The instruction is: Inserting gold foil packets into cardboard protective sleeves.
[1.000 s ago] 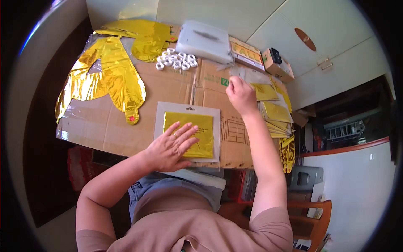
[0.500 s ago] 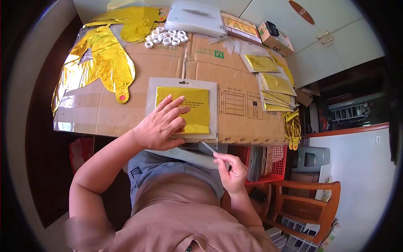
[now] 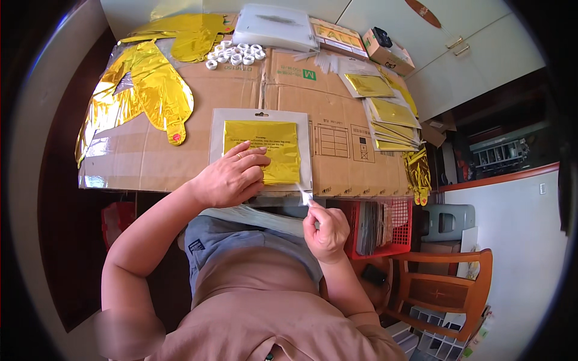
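Rings (image 3: 236, 59) behind packet (image 3: 282, 165), balloon (image 3: 162, 90) left, packet pile (image 3: 392, 114) right

At the far side, I am noting a pale cabinet (image 3: 494, 42) carrying a brown oval plaque (image 3: 422, 13) and metal handles (image 3: 458, 46). Before it, a small carton (image 3: 391, 58) is supporting a black object (image 3: 382, 37). To my right, I am recording a red mesh basket (image 3: 402, 228) holding upright flat items (image 3: 371, 228), with a wooden chair (image 3: 445, 257) standing near it. Beyond, a grey stool (image 3: 464, 219) is standing near a white wall (image 3: 512, 234) bearing a switch plate (image 3: 542, 188). To my left, I am observing a red item (image 3: 113, 222), partly hidden.
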Motion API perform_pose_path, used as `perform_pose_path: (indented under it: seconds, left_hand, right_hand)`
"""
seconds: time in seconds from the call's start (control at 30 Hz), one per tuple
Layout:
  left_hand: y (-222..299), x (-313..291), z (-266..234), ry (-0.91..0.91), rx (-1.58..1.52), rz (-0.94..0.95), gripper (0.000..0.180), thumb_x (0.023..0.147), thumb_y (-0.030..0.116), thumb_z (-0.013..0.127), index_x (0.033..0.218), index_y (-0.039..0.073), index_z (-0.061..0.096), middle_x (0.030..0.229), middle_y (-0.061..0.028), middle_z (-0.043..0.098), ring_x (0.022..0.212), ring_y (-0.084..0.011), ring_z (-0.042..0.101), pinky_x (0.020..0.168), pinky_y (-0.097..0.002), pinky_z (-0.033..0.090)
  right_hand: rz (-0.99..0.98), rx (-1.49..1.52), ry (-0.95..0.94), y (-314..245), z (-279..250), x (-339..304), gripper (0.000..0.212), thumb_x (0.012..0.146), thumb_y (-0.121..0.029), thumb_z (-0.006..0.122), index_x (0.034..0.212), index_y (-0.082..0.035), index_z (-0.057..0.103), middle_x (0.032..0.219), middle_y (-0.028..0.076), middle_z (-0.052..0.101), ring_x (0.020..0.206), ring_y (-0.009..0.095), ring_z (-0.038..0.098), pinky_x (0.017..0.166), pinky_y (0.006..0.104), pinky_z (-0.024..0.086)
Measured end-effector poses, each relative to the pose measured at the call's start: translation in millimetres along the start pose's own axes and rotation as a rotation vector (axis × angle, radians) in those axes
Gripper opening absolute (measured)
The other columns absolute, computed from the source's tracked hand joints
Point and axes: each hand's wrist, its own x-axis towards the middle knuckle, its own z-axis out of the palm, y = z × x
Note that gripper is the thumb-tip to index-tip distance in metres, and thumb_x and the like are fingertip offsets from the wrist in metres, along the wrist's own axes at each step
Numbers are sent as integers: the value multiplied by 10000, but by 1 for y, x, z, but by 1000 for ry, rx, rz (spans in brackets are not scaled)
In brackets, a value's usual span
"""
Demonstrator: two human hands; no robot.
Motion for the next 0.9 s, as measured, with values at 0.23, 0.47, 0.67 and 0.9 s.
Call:
perform_pose_path:
  seconds: [0.23, 0.47, 0.67, 0.9]
  left_hand:
    - [-1, -1, 1, -6, -10, -4, 159, 892, 146, 704, 912, 66, 568, 1249, -138, 602, 1303, -351, 532, 1142, -551, 350]
    - [-2, -2, 2, -21, 3, -5, 166, 886, 155, 714, 902, 65, 575, 1250, -143, 599, 1310, -349, 526, 1146, -549, 349]
    - [-5, -4, 5, -16, 0, -16, 164, 887, 170, 719, 894, 67, 591, 1253, -135, 601, 1315, -337, 526, 1146, -546, 352]
    - [-4, -5, 5, -9, 29, -4, 180, 879, 194, 732, 910, 77, 599, 1251, -124, 603, 1320, -328, 525, 1144, -546, 357]
  right_hand:
    - [-34, -104, -94, -2, 2, 10, 319, 696, 95, 720, 969, -49, 643, 817, 68, 654, 649, 263, 563, 629, 373, 468]
    - [13, 0, -413, -1, 1, 33, 304, 775, -32, 769, 1064, -36, 677, 928, 75, 640, 818, 272, 584, 799, 403, 456]
    - [-59, 12, -444, 13, 2, 40, 236, 841, -46, 706, 1071, -47, 651, 873, 59, 603, 823, 255, 580, 806, 386, 446]
    - [90, -26, -330, 17, 15, 51, 369, 765, 7, 751, 1108, -74, 643, 932, 74, 621, 857, 276, 616, 787, 410, 466]
